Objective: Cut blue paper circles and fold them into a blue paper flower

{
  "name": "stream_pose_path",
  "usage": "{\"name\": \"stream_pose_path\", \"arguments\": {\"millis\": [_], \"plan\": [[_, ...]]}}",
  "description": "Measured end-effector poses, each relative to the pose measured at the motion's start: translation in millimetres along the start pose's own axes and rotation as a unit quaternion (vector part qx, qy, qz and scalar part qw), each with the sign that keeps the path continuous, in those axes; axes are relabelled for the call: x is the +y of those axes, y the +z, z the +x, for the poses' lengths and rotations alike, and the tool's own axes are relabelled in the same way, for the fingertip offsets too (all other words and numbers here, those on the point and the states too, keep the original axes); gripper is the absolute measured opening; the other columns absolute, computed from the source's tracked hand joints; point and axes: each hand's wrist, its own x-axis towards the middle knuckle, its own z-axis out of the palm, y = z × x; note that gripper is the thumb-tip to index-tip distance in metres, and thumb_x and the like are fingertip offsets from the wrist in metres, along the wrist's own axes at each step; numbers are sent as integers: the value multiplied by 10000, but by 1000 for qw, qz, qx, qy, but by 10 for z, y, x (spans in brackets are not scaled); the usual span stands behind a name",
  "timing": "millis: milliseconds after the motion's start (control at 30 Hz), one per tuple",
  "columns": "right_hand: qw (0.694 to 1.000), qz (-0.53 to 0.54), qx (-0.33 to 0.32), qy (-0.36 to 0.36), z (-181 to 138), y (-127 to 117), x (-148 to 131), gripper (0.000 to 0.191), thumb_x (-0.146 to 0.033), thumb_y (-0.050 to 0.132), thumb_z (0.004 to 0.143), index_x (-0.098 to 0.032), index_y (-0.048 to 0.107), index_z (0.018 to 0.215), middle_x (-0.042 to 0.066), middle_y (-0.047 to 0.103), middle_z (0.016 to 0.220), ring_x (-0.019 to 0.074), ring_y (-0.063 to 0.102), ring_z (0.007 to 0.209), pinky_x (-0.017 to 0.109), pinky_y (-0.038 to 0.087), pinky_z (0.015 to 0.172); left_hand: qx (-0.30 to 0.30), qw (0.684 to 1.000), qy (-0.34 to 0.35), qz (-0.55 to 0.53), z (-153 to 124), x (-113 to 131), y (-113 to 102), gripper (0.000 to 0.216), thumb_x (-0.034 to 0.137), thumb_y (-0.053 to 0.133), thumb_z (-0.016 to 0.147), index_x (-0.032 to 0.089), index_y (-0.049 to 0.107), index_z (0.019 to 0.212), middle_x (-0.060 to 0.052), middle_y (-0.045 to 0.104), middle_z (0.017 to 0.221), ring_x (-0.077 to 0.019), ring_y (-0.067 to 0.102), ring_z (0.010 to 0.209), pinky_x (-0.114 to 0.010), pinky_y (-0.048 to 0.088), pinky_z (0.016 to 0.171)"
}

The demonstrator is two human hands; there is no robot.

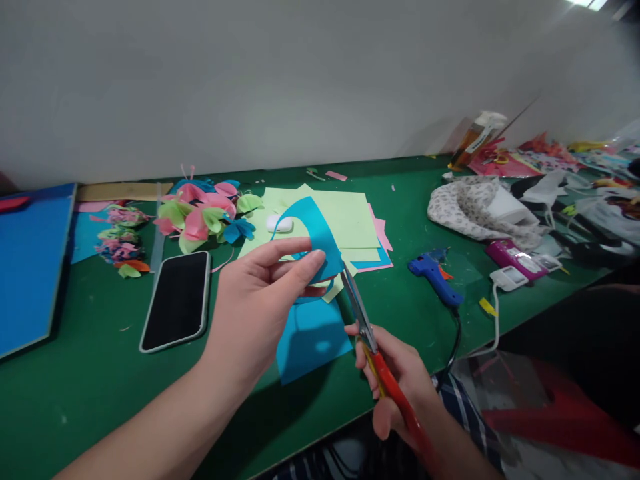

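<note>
Between the thumb and fingers of my left hand [267, 287] is a piece of blue paper [321, 230], with a thin curled strip hanging from it. My right hand [400, 373] grips a pair of scissors [390, 383] with red and yellow handles. The blades point up and away, their tips touching the lower right edge of the paper. Below the held piece, a blue sheet [313, 343] lies on the green table. Behind it are stacked light green sheets [345, 217], with pink and blue edges showing under them. A small white case [279, 223] rests on the stack.
Left of my hands lie a phone [177, 300], a bunch of paper flowers [200, 210] and a blue board [33, 260]. To the right are a blue glue gun [435, 277] with its cord, a purple power strip [517, 260] with a white plug, and a patterned cloth [465, 207].
</note>
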Motion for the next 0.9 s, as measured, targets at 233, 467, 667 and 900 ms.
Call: {"name": "stream_pose_path", "arguments": {"millis": [233,467,667,900], "plan": [[999,-2,5,-35,5,12,63,946,-799,611,377,-210,643,1117,-2,517,713,65,356,459,210,301,381,-2,999,10,36,-35,-27,3,219,322,760,682,213,702,862,35,673,573,-139,659,581,-241,594,571],[999,-3,33,-35,-1,60,105,965,-821,592,359,-199,642,1096,-6,511,696,63,341,436,207,291,349,7,998,8,57,-56,-50,26,243,332,765,673,199,699,865,30,676,552,-150,665,551,-245,581,560],[999,9,14,-37,7,47,105,949,-801,609,375,-210,633,1117,-11,518,711,54,327,438,206,292,359,-2,999,3,37,-44,-60,28,225,324,756,687,208,696,871,35,676,567,-142,664,585,-244,586,580],[999,16,10,-34,-11,44,79,950,-787,643,375,-211,625,1130,-15,502,710,54,318,443,212,273,365,-8,1000,-4,13,-48,-57,31,197,305,759,690,214,698,854,40,667,559,-125,654,575,-229,587,585]]}}
